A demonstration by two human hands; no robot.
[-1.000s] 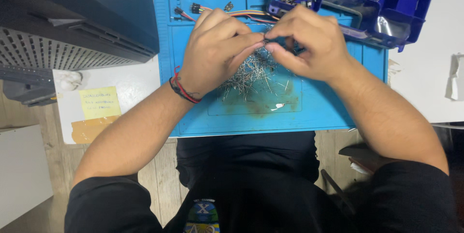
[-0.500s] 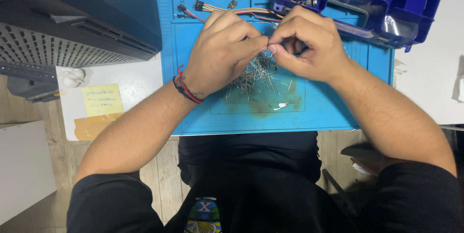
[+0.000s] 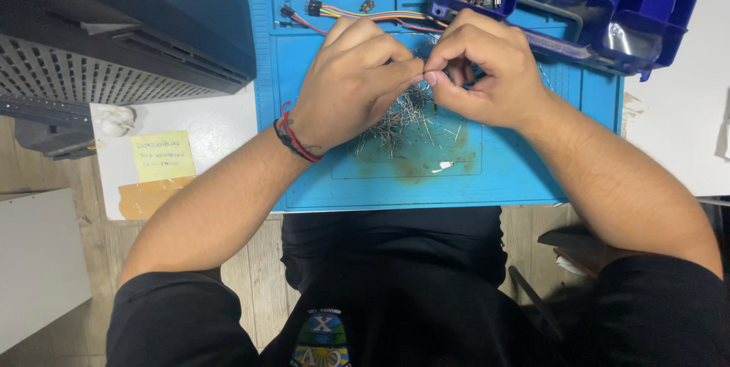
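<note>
My left hand [image 3: 357,78] and my right hand [image 3: 483,70] meet fingertip to fingertip above a blue work mat [image 3: 456,173]. Between thumbs and forefingers they pinch something small and thin, mostly hidden by the fingers. It looks like a metal component lead taken from the pile of thin metal leads [image 3: 399,120] lying on the mat right under the hands. A red and black cord bracelet [image 3: 293,139] is on my left wrist.
A ribbon of coloured jumper wires [image 3: 357,12] lies along the mat's far part. A blue compartment box [image 3: 601,2] of small parts stands at the far right. A dark grey perforated machine case [image 3: 106,40] fills the left. A yellow sticky note [image 3: 162,155] lies on the white table.
Both hands have stayed together over the pile, with small shifts of the fingers; the view has drifted slightly. Nothing was put down.
</note>
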